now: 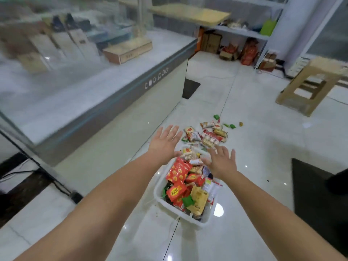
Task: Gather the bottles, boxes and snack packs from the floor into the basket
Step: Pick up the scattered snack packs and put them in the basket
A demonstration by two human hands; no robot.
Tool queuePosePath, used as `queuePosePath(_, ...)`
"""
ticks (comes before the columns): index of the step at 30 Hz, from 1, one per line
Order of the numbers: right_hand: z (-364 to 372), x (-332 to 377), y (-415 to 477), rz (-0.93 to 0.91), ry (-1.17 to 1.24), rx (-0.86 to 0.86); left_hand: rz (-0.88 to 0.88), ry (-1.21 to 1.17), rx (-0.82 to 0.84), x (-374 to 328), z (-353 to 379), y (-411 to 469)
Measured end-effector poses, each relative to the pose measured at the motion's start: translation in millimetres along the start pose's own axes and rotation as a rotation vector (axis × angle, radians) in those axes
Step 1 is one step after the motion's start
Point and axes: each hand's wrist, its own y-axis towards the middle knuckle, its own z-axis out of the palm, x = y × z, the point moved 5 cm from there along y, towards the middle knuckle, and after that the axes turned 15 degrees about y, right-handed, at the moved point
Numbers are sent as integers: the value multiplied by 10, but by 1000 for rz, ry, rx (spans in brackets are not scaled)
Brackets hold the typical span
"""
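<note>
A white plastic basket [159, 196] stands on the tiled floor, filled with red, yellow and green snack packs [178, 171]. Beyond its far end lies a loose pile of snack packs [211, 135] on the floor, with a few small green packs [232, 126] scattered further out. My left hand [165, 143] hovers over the basket's far left corner, fingers spread, holding nothing. My right hand [222, 162] hovers over the basket's far right side, also spread and empty. Both arms reach forward from the bottom of the view.
A long glass-topped chest freezer [120, 95] runs along the left. A beige plastic stool [310, 85] stands at the right. A dark mat [318, 200] lies at the right, a power strip and cable [75, 196] at the left. Boxes and bags sit under far shelves.
</note>
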Motion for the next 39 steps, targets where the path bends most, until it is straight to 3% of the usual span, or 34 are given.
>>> queuePosePath(6,-2189,41,-507,18,60,-49,-26,-89,-1,510,-2097,-26)
queuePosePath(11,-3512,-286,-1060,98,142,-134,-60,-122,77,637,-3155,-182)
queuePosePath(17,-4182,-925,-1334,152,217,-134,-119,-101,79,526,-3792,-52)
queuePosePath(23,-4700,-1415,-1119,157,251,-164,-43,14,93,110,-4129,443)
queuePosePath(39,-5789,-2582,1551,114,200,-157,-95,8,76,-105,-4690,3632)
